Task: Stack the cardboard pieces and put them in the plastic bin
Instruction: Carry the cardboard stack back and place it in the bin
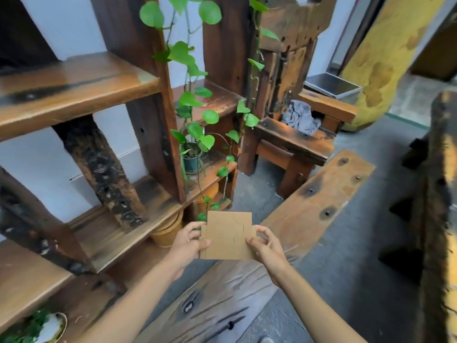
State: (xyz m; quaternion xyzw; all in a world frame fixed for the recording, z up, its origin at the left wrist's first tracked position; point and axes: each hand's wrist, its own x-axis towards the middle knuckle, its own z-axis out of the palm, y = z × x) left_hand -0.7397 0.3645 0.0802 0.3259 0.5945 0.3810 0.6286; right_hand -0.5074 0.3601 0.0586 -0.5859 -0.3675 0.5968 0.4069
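I hold a small stack of brown cardboard pieces (228, 235) in front of me, above a long wooden plank. My left hand (188, 241) grips the stack's left edge, thumb on top. My right hand (264, 245) pinches its right edge. The top piece is nearly square; another piece's edge peeks out at the left. A grey plastic bin (332, 85) sits far off at the upper right, on the arm of a wooden chair, and looks empty from here.
A dark wooden shelf unit (79, 85) fills the left, with a trailing green plant (193, 134) in a pot and clay pots (168, 231) below. A wooden chair (294, 142) holds a grey cloth (300, 118). A log post (440, 219) stands at right.
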